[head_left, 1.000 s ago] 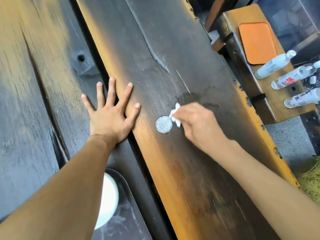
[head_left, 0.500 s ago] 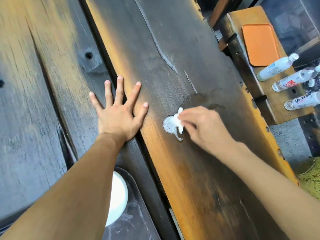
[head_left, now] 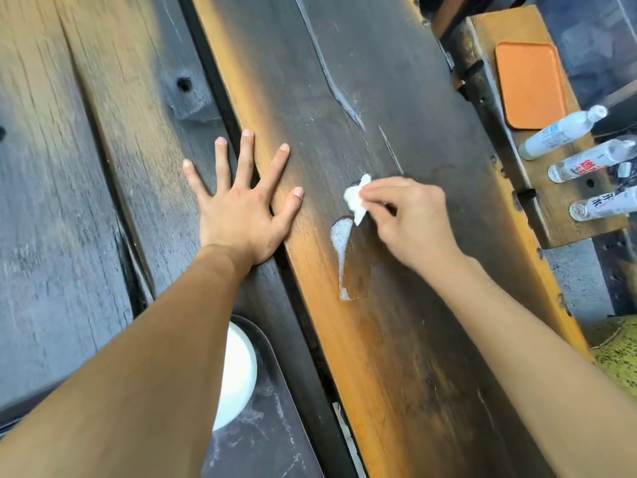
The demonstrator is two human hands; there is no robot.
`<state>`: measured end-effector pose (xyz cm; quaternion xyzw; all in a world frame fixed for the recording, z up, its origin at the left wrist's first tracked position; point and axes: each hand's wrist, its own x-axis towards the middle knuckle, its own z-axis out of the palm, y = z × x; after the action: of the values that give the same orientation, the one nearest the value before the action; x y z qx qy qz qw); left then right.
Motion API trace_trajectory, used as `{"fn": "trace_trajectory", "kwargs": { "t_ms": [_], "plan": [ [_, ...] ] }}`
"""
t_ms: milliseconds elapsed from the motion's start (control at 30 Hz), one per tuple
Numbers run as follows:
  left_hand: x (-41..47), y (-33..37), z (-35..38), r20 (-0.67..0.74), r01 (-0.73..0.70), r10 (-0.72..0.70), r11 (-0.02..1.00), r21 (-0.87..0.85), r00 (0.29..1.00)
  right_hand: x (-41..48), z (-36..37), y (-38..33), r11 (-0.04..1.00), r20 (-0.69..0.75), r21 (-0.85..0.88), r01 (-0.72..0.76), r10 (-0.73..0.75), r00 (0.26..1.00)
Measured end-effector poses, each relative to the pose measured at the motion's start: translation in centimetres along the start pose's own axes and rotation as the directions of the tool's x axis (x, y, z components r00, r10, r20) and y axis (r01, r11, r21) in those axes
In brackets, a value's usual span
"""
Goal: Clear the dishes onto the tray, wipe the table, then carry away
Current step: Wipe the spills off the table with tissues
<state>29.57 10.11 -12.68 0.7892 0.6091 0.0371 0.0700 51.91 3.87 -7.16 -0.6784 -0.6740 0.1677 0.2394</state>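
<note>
Your left forearm (head_left: 144, 367) covers most of the white bowl (head_left: 238, 367), so you see only its right-hand curve, and the dark tray (head_left: 272, 408) under it runs off the bottom edge. Your right hand (head_left: 410, 219) hides most of the white tissue (head_left: 356, 198); only a crumpled end pokes out past the fingers (head_left: 382, 191). At the right edge, three bottles (head_left: 558, 132) are partly cut off, and their label print is too small to read. The yellow patch (head_left: 617, 350) at lower right is cropped; you cannot tell what it is. The desk (head_left: 69, 167) at far left is blurred.
</note>
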Motion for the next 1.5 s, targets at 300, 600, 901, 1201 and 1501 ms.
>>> {"fn": "trace_trajectory", "kwargs": {
  "t_ms": [300, 600, 901, 1201, 1501],
  "plan": [
    [0.0, 0.1, 0.0, -0.009, 0.0, 0.0, 1.0, -0.003, 1.0, -6.9, -2.3, 0.3, 0.953, 0.332, 0.257, 0.157, -0.24, 0.912],
    [0.1, 0.0, 0.1, -0.022, 0.005, -0.005, 1.0, -0.007, 1.0, 3.5, 0.2, 1.1, 0.996, 0.033, 0.092, 0.01, -0.013, 0.999],
    [0.1, 0.1, -0.2, -0.007, 0.005, -0.005, 1.0, 0.005, 1.0, -5.6, -1.9, -1.1, 0.912, 0.621, 0.333, 0.241, -0.404, 0.672],
    [0.0, 0.1, -0.5, 0.023, 0.003, -0.003, 1.0, 0.008, 1.0, 7.5, -1.1, 2.6, 0.987, 0.101, 0.125, -0.104, 0.091, 0.991],
    [0.0, 0.1, -0.7, 0.022, 0.023, -0.024, 1.0, 0.012, 0.999, 1.7, -0.7, -1.8, 0.817, 0.616, 0.293, 0.497, -0.559, 0.555]
  ]
}}
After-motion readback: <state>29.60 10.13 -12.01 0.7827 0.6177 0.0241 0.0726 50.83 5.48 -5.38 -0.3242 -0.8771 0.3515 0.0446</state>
